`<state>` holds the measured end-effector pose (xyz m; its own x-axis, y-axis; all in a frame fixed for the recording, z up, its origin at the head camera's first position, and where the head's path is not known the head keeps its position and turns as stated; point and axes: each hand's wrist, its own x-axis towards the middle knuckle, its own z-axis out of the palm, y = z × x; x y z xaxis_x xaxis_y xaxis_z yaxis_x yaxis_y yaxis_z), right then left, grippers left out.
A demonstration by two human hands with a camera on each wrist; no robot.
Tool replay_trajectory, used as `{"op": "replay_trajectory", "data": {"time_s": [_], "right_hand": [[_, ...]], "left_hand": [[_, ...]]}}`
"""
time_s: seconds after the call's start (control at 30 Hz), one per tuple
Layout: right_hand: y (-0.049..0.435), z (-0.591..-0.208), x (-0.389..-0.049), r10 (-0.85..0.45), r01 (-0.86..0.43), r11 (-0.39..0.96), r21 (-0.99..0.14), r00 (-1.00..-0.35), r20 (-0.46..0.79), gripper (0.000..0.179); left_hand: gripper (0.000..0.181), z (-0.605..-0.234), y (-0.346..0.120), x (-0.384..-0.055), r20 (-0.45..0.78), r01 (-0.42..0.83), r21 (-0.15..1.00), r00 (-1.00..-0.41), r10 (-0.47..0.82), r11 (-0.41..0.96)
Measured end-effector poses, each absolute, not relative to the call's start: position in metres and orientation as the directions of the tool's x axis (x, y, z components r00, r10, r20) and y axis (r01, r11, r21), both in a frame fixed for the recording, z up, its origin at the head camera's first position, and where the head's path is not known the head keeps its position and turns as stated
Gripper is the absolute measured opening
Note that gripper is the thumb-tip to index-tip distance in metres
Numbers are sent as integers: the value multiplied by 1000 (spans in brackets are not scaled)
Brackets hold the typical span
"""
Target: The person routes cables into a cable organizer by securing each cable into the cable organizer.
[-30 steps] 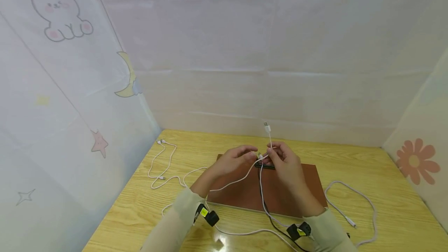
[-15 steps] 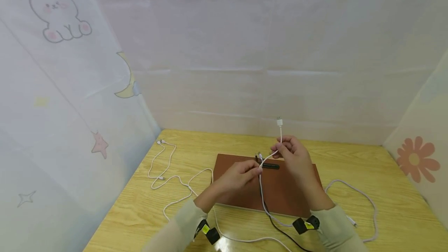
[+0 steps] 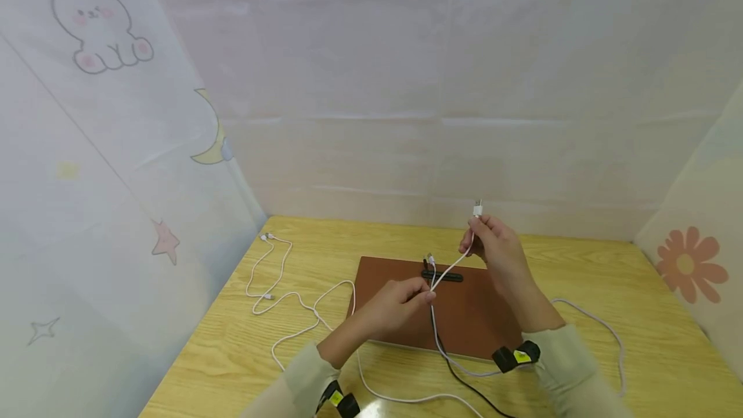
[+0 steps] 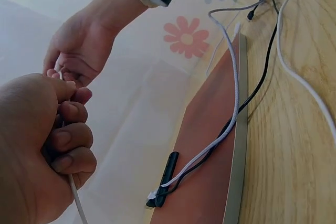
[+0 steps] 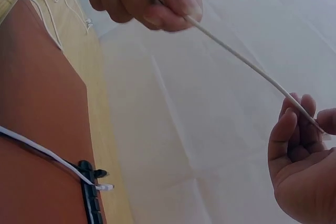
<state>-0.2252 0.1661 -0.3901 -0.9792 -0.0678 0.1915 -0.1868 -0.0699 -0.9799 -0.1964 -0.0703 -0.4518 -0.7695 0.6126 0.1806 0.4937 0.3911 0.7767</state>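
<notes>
A white USB cable (image 5: 241,61) runs taut between my two hands. My right hand (image 3: 499,247) pinches it just below its white plug (image 3: 478,209), which points up. Lower and to the left, my left hand (image 3: 397,305) grips the same cable between thumb and curled fingers. Below them a black cable clip strip (image 3: 449,276) sits near the far edge of a brown board (image 3: 395,269). In the right wrist view a second white cable's plug (image 5: 105,187) and a black cable end (image 5: 100,173) sit at one end of the strip.
More white cable (image 3: 281,263) lies looped on the wooden table (image 3: 325,237) at the left. A pale cable (image 3: 609,328) curves at the right of the board. The black cable (image 3: 470,387) trails towards the front edge. A fabric backdrop (image 3: 371,115) stands behind the table.
My right hand has moved right and slid up to just below the plug. The left hand, loose at first, has taken hold of the cable and drawn lower, straightening it.
</notes>
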Motion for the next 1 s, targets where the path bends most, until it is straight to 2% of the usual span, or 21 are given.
{"op": "replay_trajectory", "data": {"time_s": [0.27,0.47,0.67,1.0], "right_hand": [[167,-393,-238,-78,-153,41,-987,-986,150,42],[173,-401,-251,-153,-90,144,-986,-986,67,37],[181,-408,-259,-172,-43,165,-985,-985,14,33],[183,-430,-277,-177,-65,321,-945,-984,8,32]], "left_hand": [[29,-460,-70,-184,216,563,706,-749,627,429],[32,-469,-67,-173,249,666,507,-721,647,547],[32,-475,-64,-167,242,699,328,-713,658,636],[35,-484,-54,-160,162,733,164,-680,715,660]]}}
